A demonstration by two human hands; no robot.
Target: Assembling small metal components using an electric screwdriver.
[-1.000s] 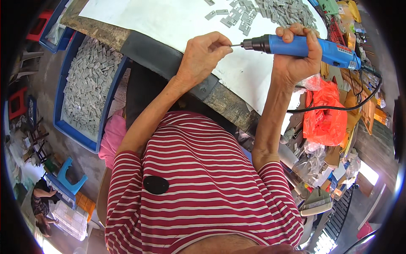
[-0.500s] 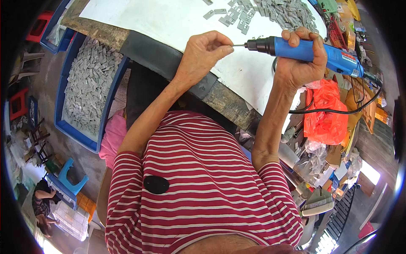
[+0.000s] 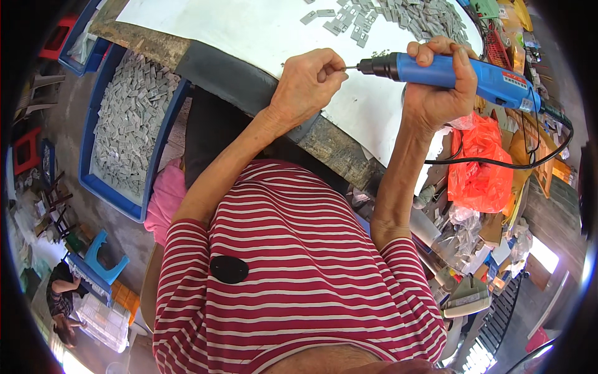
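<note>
My right hand (image 3: 441, 81) is wrapped round a blue electric screwdriver (image 3: 483, 80) with a black nose, held level above the table. Its thin bit points left, to the fingertips of my left hand (image 3: 309, 84). Those fingers are pinched together at the bit's tip; whatever small thing they hold is hidden behind them. Beyond both hands, small flat grey pieces (image 3: 430, 19) with holes lie heaped on the white sheet (image 3: 249, 31) covering the table.
A blue tray (image 3: 115, 198) full of similar grey pieces stands left of the table. A black cable (image 3: 498, 165) loops from the screwdriver past a red plastic bag (image 3: 479, 168) on the right. Another person (image 3: 64, 299) is far off at lower left.
The screwdriver and my right hand have shifted slightly left. My left hand has turned a little, with its fingers still pinched at the bit's tip.
</note>
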